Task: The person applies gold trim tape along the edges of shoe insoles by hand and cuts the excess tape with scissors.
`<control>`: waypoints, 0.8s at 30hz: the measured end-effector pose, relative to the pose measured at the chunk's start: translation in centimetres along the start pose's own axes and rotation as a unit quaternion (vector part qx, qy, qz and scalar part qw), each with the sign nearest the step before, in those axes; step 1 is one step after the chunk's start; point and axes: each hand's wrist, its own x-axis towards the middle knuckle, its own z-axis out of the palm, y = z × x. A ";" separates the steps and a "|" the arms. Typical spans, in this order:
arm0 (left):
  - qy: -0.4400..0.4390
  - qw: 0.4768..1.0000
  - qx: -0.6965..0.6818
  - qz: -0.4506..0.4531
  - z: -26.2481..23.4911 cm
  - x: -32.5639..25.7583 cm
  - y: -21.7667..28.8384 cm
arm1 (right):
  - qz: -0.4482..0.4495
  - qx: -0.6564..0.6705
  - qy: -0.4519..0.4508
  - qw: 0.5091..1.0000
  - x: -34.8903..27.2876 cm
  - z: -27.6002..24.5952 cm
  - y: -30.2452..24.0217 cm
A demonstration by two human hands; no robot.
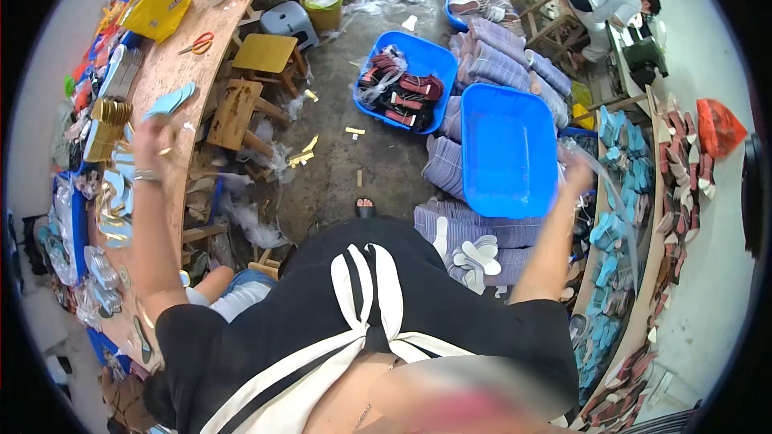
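My left hand [151, 143], slightly blurred, is raised over the long wooden table [211, 20] on the left. Its fingers close on the lower end of a few light blue insoles [172, 101], which fan out to the upper right. My right hand [576, 173] is out to the right, smeared by motion, beside the right rim of an empty-looking blue plastic bin [508, 149]. A strip of clear plastic film [609, 181] trails next to that hand. Whether the right fingers grip the film cannot be made out.
Striped bundles [498, 64] are piled around the bin. Another blue bin [434, 60] holds dark red straps. Wooden stools [237, 116] stand along the table, with scissors [198, 43] on it. Shelves of teal pieces [609, 229] line the right. A person in white [605, 0] bends at the back right.
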 end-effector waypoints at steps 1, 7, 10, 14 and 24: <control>-0.075 0.996 0.027 -0.033 5.2 -1.7 0.6 | -0.161 0.259 -0.065 0.950 -2.5 4.3 -7.7; -0.023 0.971 -0.149 -0.187 24.5 -10.1 13.0 | -0.425 0.122 -0.633 0.636 -20.3 17.9 -30.5; -0.067 0.942 -0.291 -0.155 22.7 -7.2 10.1 | -0.628 -0.184 -0.560 0.508 -22.0 19.1 -34.3; -0.031 0.933 -0.330 -0.142 20.6 -6.3 9.1 | -0.726 -0.237 -0.252 0.595 -24.1 11.8 -42.4; 0.001 0.925 -0.353 -0.138 14.4 1.6 8.5 | -0.475 0.345 -0.649 0.484 -36.3 0.0 -61.2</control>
